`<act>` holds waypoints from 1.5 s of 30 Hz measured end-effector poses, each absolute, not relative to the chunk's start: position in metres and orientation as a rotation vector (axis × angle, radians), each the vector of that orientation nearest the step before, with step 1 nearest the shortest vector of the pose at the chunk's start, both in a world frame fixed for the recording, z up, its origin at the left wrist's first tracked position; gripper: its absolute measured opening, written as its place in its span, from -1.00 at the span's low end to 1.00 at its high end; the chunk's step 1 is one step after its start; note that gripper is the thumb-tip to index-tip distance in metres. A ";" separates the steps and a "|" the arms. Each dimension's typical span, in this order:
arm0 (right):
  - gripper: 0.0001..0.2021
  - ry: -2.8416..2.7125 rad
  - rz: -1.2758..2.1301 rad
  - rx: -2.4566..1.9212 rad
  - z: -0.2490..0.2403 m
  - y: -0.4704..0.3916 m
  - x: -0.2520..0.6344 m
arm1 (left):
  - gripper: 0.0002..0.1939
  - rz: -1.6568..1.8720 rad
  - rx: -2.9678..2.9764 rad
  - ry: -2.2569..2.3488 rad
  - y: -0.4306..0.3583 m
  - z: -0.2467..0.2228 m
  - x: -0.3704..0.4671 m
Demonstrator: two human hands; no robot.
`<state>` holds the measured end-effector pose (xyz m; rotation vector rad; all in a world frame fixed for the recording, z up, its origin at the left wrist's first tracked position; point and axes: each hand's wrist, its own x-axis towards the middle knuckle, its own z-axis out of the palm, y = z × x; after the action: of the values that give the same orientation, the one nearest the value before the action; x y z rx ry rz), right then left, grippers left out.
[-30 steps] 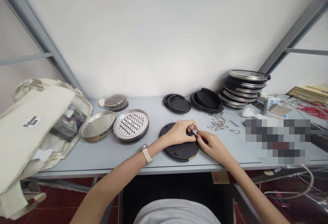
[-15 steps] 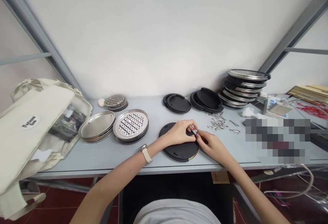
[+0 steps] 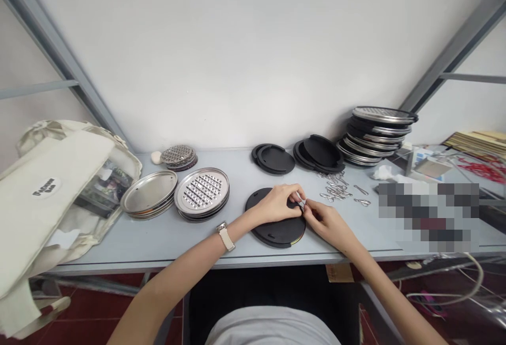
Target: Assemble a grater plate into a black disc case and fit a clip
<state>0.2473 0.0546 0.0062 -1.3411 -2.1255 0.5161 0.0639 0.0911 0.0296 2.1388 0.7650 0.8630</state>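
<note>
A round black plastic disc [image 3: 279, 232] lies flat on the table in front of me, slots near its edge and a strip of colour at its lower right rim. Across its top rests my left hand [image 3: 281, 203], fingers curled and pinched at the right edge. My right hand [image 3: 321, 219] meets it there, thumb and fingertips closed. Between the fingertips a small metal wire clip [image 3: 301, 204] shows in part; the fingers hide the rest. Several loose wire clips [image 3: 336, 189] are scattered just beyond my right hand.
Stacked metal grater discs [image 3: 203, 192] and plain metal discs [image 3: 152, 192] stand left, with smaller grater discs [image 3: 177, 154] behind. Black discs [image 3: 276, 159] and black holders [image 3: 320, 154] lie at the back. A tall stack [image 3: 375, 137] rises right. A cream bag [image 3: 75, 176] occupies the left end.
Both hands stay at the disc's right edge. The small metal piece between the fingertips has turned slightly and shows less; the right fingertips have shifted a little.
</note>
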 end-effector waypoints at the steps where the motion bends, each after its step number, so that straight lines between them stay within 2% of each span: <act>1: -0.73 -2.112 0.518 -1.337 0.006 0.055 0.248 | -0.76 0.862 2.142 0.766 0.091 0.030 0.064; 16: -0.76 -2.073 0.450 -1.376 0.005 0.056 0.247 | -0.73 0.868 2.179 0.946 0.088 0.023 0.066; 22: -0.76 -2.142 0.465 -1.348 0.009 0.055 0.246 | -0.64 0.859 2.188 0.844 0.084 0.029 0.066; 45: -0.69 -2.173 0.441 -1.428 0.001 0.059 0.247 | -0.76 0.858 2.345 0.860 0.085 0.029 0.069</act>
<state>0.2472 0.0591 0.0010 -1.4277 -2.1734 0.4414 0.0685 0.0846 0.0294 2.3446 0.8599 0.8575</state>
